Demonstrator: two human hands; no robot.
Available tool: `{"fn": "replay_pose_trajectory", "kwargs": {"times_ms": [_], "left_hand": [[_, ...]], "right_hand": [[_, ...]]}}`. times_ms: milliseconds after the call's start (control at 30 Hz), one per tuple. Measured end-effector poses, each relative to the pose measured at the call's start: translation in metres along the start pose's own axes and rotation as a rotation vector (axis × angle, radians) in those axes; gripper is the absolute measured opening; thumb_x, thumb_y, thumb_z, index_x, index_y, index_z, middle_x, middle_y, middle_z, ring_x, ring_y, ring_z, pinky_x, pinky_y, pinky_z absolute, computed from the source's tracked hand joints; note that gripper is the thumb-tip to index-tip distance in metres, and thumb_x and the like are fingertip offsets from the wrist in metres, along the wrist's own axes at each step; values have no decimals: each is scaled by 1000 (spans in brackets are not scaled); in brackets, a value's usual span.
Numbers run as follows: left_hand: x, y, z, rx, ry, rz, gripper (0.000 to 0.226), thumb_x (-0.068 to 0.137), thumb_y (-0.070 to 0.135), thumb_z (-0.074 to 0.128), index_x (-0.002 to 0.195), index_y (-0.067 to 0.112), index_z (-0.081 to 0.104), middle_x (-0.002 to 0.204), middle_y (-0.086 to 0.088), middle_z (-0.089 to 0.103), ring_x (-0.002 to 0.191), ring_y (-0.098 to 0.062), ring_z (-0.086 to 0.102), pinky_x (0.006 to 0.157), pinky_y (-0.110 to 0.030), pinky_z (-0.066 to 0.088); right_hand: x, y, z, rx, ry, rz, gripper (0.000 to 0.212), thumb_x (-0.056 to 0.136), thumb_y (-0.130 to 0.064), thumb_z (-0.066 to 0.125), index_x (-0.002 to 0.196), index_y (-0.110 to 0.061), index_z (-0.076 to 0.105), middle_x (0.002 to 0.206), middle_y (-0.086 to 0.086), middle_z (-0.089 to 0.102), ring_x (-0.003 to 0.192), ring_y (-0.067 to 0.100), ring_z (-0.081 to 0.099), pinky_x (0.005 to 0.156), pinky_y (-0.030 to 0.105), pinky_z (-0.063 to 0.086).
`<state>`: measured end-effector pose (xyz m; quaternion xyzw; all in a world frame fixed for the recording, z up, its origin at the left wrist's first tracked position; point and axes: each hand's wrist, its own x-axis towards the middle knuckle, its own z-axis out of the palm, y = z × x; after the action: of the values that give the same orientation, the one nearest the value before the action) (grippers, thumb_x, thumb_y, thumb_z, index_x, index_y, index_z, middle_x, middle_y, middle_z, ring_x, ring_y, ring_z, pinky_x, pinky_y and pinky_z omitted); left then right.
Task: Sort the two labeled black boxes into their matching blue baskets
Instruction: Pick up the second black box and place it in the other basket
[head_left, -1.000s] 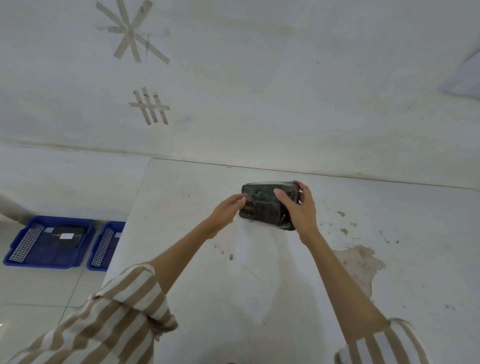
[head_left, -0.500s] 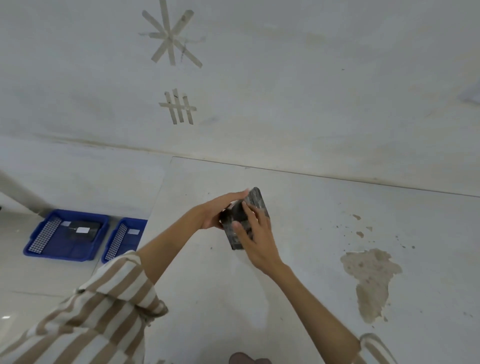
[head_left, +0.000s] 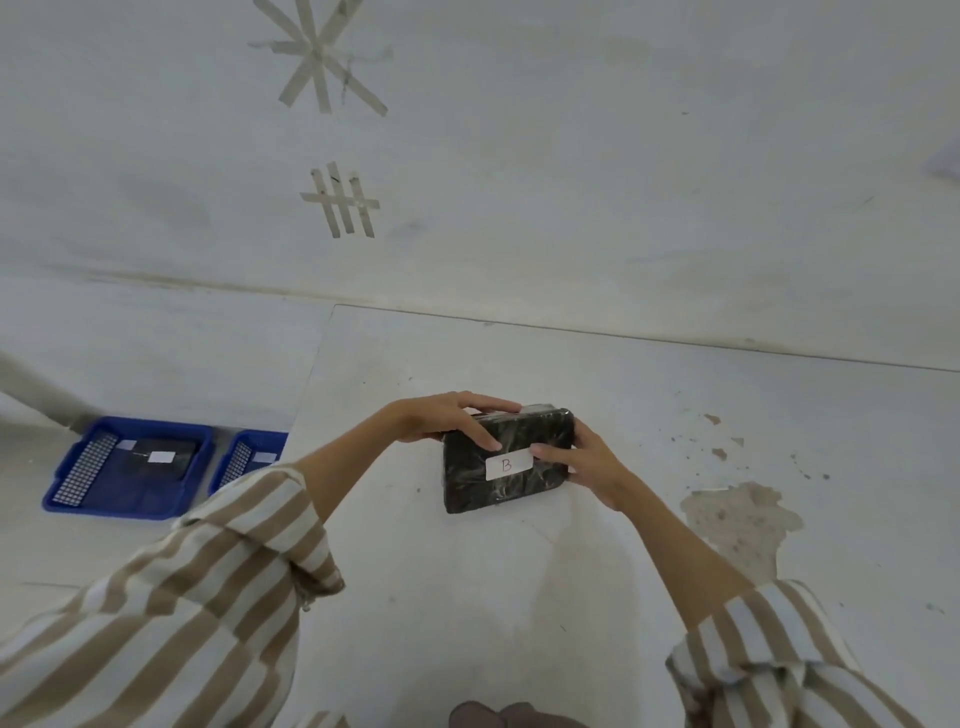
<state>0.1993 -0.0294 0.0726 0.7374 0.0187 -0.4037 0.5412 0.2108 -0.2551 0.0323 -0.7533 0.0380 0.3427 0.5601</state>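
Note:
A black box (head_left: 506, 486) wrapped in shiny film faces me above the white table (head_left: 519, 597), its white label reading "B" turned up. My left hand (head_left: 447, 418) grips its top left edge, and my right hand (head_left: 582, 462) holds its right side, thumb beside the label. Down on the floor at the left stand two blue baskets. The left blue basket (head_left: 67, 499) holds another black box (head_left: 150, 470) with a white label. The right blue basket (head_left: 234, 462) is partly hidden behind the table edge and my left sleeve.
The table's left edge runs just right of the baskets. A worn brown patch (head_left: 737, 525) marks the table top at the right. Tape marks (head_left: 343, 205) are stuck on the wall behind. A dark shape shows at the bottom edge.
The box has been turned over in both hands from edge-on to flat, so the "B" label now faces me. The view has shifted slightly.

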Motion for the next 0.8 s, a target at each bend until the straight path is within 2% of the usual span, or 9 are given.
{"fn": "replay_pose_trajectory", "kwargs": {"times_ms": [67, 200, 333, 400, 533, 600, 733, 767, 800], "left_hand": [[4, 2, -1, 12, -9, 8, 59, 78, 14, 71, 128, 39, 52, 121, 7, 52, 109, -19, 55, 87, -25, 51], [10, -12, -1, -19, 89, 52, 57, 74, 23, 72, 127, 35, 54, 132, 0, 53, 118, -22, 52, 91, -26, 46], [8, -45, 7, -221, 368, 116, 52, 83, 22, 67, 131, 28, 50, 129, 0, 54, 119, -20, 50, 101, -35, 42], [6, -67, 13, -311, 528, 137, 52, 82, 23, 69, 130, 25, 50, 127, -1, 56, 116, -20, 52, 101, -34, 41], [2, -101, 28, -309, 702, 104, 42, 88, 36, 59, 128, 23, 53, 130, -2, 56, 119, -17, 51, 101, -27, 37], [0, -108, 38, -315, 738, 118, 38, 92, 33, 53, 128, 22, 53, 134, -1, 53, 119, -12, 49, 96, -20, 37], [-3, -110, 52, -243, 770, 127, 38, 94, 33, 49, 131, 25, 52, 131, 6, 47, 115, -6, 43, 64, 6, 38], [-3, -110, 53, -225, 774, 137, 38, 94, 32, 48, 131, 25, 52, 131, 6, 47, 115, -6, 42, 67, 7, 37], [-3, -110, 53, -206, 777, 149, 38, 94, 33, 48, 131, 25, 53, 133, 5, 48, 116, -5, 42, 78, 4, 37]], "right_hand": [[0, 5, -4, 50, 34, 8, 46, 79, -17, 72, 118, -25, 49, 108, -6, 58, 90, 5, 58, 60, 20, 51], [3, 6, -5, 50, 100, 14, 43, 79, -20, 72, 118, -19, 52, 118, 6, 58, 88, 9, 60, 58, 22, 51], [12, -4, -3, 23, 131, 73, 43, 80, -26, 71, 116, -15, 52, 117, 9, 62, 88, 17, 61, 60, 27, 50], [19, -8, -1, 5, 155, 122, 46, 79, -30, 71, 117, -13, 52, 118, 9, 63, 93, 22, 60, 62, 30, 50], [26, -17, 3, 19, 162, 233, 33, 83, -30, 68, 108, -15, 53, 110, 6, 60, 93, 24, 57, 55, 29, 47], [29, -18, 4, 18, 161, 268, 37, 83, -32, 67, 112, -15, 52, 113, 7, 59, 95, 25, 57, 61, 32, 49], [35, -12, 7, -17, 268, 247, 58, 80, -37, 69, 126, -13, 44, 130, 11, 54, 114, 31, 55, 76, 42, 51], [35, -10, 8, -22, 296, 234, 60, 80, -37, 69, 128, -13, 43, 131, 12, 52, 117, 31, 53, 78, 42, 52], [34, -7, 9, -23, 315, 221, 61, 80, -37, 69, 130, -13, 41, 132, 12, 51, 118, 31, 52, 78, 41, 51]]}}
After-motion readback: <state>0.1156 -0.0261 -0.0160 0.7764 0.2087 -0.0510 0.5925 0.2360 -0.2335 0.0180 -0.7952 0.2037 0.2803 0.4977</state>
